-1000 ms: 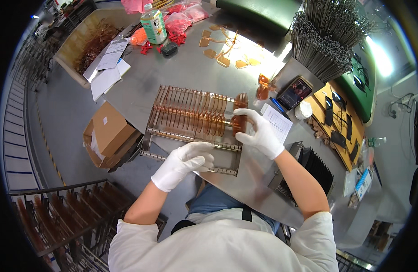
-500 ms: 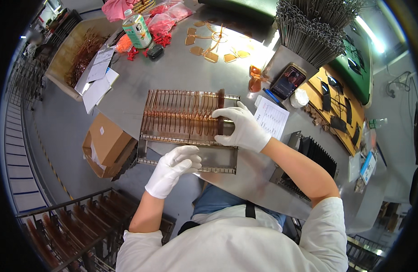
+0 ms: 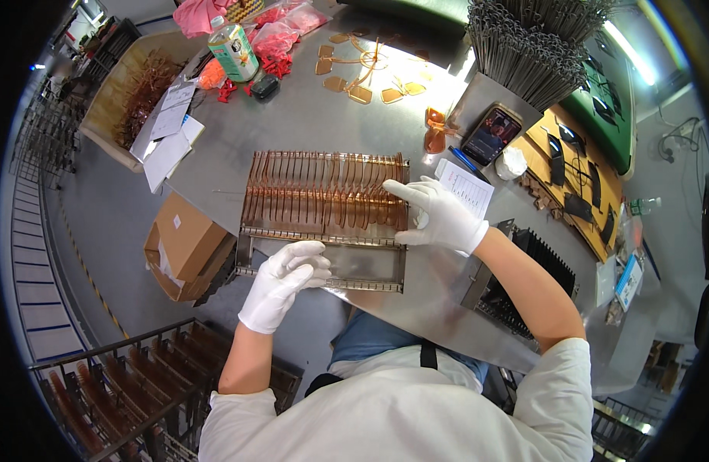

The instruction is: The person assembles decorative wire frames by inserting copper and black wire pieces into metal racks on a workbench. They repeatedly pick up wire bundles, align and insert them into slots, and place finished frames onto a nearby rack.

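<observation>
A metal rack (image 3: 370, 287) with slotted rails lies on the table in front of me. Its far section holds a row of thin, brown, translucent lens pieces (image 3: 324, 185) standing side by side. The near section shows bare metal. At the rack's right end is my right hand (image 3: 447, 215), white-gloved, thumb and forefinger spread apart with nothing visible between them. My left hand (image 3: 281, 285), also gloved, hovers over the rack's near left corner. Its fingers are loosely curved, slightly apart, and no object shows in them.
Right of the rack lie a paper sheet (image 3: 466, 189), a blue pen (image 3: 465, 160), a phone (image 3: 491, 135) and a black slotted rack (image 3: 524, 281). Amber lens pieces (image 3: 360, 94) and a bottle (image 3: 233, 54) are at the back. Left below stands a cardboard box (image 3: 187, 242).
My right hand has moved right, and its fingers have come off the bunched pieces at the row's right end. Those pieces now look more spread out. The left hand has shifted slightly left.
</observation>
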`<state>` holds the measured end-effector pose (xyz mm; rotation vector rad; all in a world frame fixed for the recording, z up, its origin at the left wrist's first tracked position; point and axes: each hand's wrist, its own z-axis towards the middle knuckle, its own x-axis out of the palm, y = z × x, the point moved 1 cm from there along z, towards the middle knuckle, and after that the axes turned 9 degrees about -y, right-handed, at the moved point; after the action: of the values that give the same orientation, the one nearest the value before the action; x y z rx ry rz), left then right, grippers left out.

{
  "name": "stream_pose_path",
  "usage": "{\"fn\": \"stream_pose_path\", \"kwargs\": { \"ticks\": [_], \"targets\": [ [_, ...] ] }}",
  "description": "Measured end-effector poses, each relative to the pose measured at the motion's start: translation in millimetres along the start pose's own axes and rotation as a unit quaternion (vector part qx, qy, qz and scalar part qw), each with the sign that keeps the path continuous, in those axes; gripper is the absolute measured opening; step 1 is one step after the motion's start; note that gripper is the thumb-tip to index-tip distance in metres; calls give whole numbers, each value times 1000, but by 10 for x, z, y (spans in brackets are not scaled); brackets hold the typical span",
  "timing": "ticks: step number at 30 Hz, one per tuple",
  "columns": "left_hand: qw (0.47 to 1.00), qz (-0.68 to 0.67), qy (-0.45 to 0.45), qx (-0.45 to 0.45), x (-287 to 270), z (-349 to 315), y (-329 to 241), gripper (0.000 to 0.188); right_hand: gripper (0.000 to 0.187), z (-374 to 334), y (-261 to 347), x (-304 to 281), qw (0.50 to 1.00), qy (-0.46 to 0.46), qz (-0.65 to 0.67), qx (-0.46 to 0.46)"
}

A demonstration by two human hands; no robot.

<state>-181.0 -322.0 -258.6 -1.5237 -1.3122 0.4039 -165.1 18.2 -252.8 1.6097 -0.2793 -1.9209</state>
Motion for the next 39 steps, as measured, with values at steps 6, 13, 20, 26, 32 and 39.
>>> {"fn": "stream_pose_path", "kwargs": {
  "ticks": [6,13,20,26,32,39],
  "targets": [
    [1000,17,-10,24,-52,-77,-49,40,85,37,-63,-110,998,50,-22,28],
    [997,17,-47,50,-127,-112,-94,39,78,29,-6,-64,999,-15,-36,-37],
    [990,36,-101,88,-303,-107,-76,37,76,-8,-70,-122,996,-21,-55,-62],
    [987,60,-107,104,-323,-182,-116,38,80,-148,-249,-170,998,-7,-68,4],
    [982,55,-125,132,-405,-152,-179,37,71,-45,-304,-217,983,-57,-139,-104],
    [932,60,-232,272,-1075,298,-622,27,42,504,-199,-45,960,-136,-84,-229]
  ]
}}
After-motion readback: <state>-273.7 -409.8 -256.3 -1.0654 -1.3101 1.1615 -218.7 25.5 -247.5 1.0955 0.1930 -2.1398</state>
